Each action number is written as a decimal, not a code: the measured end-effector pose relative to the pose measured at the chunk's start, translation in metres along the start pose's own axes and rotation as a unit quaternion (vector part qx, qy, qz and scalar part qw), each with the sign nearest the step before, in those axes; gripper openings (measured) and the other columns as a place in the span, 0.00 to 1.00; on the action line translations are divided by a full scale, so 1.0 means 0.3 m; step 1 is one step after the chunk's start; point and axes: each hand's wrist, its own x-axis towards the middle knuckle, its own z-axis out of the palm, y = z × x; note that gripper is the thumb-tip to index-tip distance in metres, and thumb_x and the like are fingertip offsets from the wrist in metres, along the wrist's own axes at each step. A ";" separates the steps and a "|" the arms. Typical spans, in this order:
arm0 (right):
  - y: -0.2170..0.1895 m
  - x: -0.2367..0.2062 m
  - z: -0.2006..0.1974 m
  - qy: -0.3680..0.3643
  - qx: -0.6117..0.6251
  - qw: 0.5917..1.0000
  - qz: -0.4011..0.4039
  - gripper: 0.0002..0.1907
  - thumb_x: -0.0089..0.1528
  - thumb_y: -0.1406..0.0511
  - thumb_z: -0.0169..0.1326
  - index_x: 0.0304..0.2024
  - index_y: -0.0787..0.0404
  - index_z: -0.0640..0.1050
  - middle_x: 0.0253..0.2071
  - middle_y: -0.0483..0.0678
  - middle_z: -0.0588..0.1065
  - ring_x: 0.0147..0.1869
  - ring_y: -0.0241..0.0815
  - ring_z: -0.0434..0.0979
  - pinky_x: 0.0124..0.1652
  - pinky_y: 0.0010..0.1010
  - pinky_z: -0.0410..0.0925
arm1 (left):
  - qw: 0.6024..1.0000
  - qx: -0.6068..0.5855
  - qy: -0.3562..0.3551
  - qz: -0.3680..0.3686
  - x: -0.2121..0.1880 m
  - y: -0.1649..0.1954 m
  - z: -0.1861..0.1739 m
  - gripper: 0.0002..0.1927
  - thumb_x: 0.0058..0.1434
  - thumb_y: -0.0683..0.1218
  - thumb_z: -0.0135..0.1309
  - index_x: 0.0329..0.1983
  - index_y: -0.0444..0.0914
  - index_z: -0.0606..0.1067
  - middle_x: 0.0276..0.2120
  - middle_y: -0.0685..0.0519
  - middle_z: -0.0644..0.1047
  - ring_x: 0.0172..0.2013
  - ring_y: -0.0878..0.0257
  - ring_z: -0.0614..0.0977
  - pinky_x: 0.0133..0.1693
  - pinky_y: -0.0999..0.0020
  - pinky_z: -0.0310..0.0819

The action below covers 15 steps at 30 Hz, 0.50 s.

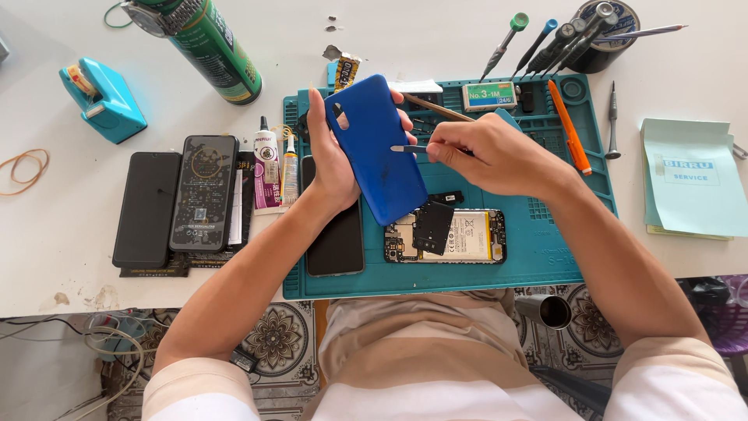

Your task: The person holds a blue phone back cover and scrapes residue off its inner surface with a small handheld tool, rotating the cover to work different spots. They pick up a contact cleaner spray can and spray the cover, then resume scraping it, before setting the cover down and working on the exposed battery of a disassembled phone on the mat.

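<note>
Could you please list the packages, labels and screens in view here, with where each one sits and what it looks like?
Green spray can: lying top left, cylinder, printed label.
Two glue tubes: left of the mat, slim, white and pink labels.
Two dark phones: left on the table, black rectangular screens, off.
Small box: top of the teal mat, white and green label.
Pale green notepad: far right, printed heading.
Blue back cover: held in left hand.

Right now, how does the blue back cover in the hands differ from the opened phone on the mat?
The blue back cover is held up tilted by the left hand; the opened phone lies flat on the teal mat. The cover shows a plain blue shell; the phone shows battery and boards. The right hand puts a thin tool to the cover only.
</note>
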 end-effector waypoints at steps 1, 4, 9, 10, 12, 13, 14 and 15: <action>0.000 0.003 0.003 -0.002 0.002 1.000 0.002 0.11 0.69 0.62 0.50 0.39 0.62 0.79 0.19 0.45 0.72 0.18 0.38 0.68 0.22 0.31 0.60 | 1.000 0.000 0.002 0.003 0.003 -0.003 -0.003 0.48 0.66 0.78 0.26 0.56 0.34 0.72 0.41 0.44 0.80 0.42 0.55 0.84 0.47 0.58 0.82; 0.002 0.015 0.009 -0.004 0.005 1.000 0.001 0.11 0.69 0.62 0.49 0.39 0.62 0.78 0.20 0.46 0.74 0.19 0.40 0.71 0.22 0.33 0.62 | 1.000 0.006 0.008 0.021 0.010 -0.011 -0.013 0.48 0.67 0.79 0.26 0.56 0.33 0.72 0.41 0.44 0.79 0.42 0.55 0.83 0.48 0.59 0.81; 0.002 0.038 0.023 0.012 0.009 0.999 -0.046 0.12 0.70 0.62 0.48 0.40 0.63 0.78 0.25 0.46 0.77 0.22 0.40 0.76 0.24 0.32 0.66 | 0.999 0.015 0.032 0.027 0.018 -0.016 -0.032 0.48 0.67 0.79 0.26 0.56 0.34 0.73 0.41 0.45 0.79 0.42 0.56 0.83 0.48 0.60 0.80; 0.001 0.042 0.028 -0.001 -0.005 1.000 -0.027 0.12 0.70 0.61 0.49 0.40 0.62 0.78 0.22 0.48 0.76 0.21 0.42 0.75 0.24 0.33 0.65 | 0.999 0.016 0.035 0.026 0.019 -0.015 -0.035 0.48 0.67 0.79 0.26 0.56 0.34 0.73 0.40 0.45 0.79 0.41 0.56 0.83 0.47 0.60 0.80; -0.005 0.045 0.044 -0.024 -0.032 0.999 0.011 0.13 0.69 0.60 0.50 0.40 0.62 0.79 0.18 0.51 0.73 0.19 0.46 0.72 0.24 0.37 0.64 | 0.999 0.000 0.042 0.026 0.018 -0.015 -0.038 0.48 0.66 0.79 0.26 0.56 0.34 0.73 0.40 0.46 0.79 0.42 0.56 0.82 0.48 0.60 0.80; -0.009 0.045 0.053 -0.025 -0.025 0.999 -0.004 0.12 0.69 0.60 0.50 0.40 0.62 0.79 0.18 0.51 0.73 0.18 0.45 0.72 0.24 0.36 0.64 | 0.999 -0.008 0.045 0.026 0.017 -0.015 -0.037 0.48 0.65 0.79 0.26 0.56 0.34 0.73 0.40 0.46 0.79 0.42 0.57 0.82 0.48 0.60 0.81; -0.014 0.046 0.063 -0.026 -0.017 0.999 -0.020 0.12 0.69 0.60 0.50 0.40 0.62 0.79 0.19 0.50 0.74 0.18 0.44 0.73 0.23 0.36 0.64 | 0.999 -0.010 0.045 0.027 0.017 -0.015 -0.037 0.48 0.65 0.80 0.26 0.56 0.35 0.73 0.40 0.46 0.79 0.42 0.56 0.82 0.47 0.60 0.80; -0.017 0.047 0.070 -0.028 -0.010 0.999 -0.035 0.12 0.68 0.60 0.50 0.40 0.62 0.78 0.19 0.49 0.74 0.18 0.44 0.73 0.23 0.36 0.64 | 0.999 -0.012 0.044 0.028 0.017 -0.015 -0.036 0.48 0.65 0.80 0.26 0.56 0.35 0.73 0.40 0.46 0.79 0.41 0.56 0.82 0.47 0.60 0.80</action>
